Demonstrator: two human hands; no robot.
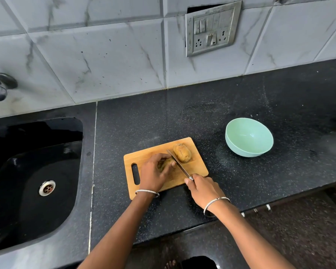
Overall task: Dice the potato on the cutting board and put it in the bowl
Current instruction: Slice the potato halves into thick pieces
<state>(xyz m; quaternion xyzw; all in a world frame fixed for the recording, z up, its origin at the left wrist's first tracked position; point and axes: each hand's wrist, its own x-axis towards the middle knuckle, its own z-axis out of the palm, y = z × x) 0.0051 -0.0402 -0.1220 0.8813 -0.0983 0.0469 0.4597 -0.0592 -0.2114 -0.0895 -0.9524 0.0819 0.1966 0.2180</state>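
Potato [182,155]: one piece lies free, far right on the cutting board [130,158]; another piece [164,163] is to its left.
Left hand [153,174]: fingers curled over the left piece, holding it.
Right hand [203,188]: wrapped round the knife [177,165] handle, blade between the pieces.
Bowl [241,150]: on the desk [241,98], right of the board, apart.

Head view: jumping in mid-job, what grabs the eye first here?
The wooden cutting board at centre, where the left grip holds one potato piece and the right grip holds the knife, blade down beside it. A second potato piece lies right of the blade. The empty mint-green bowl stands farther right on the black counter.
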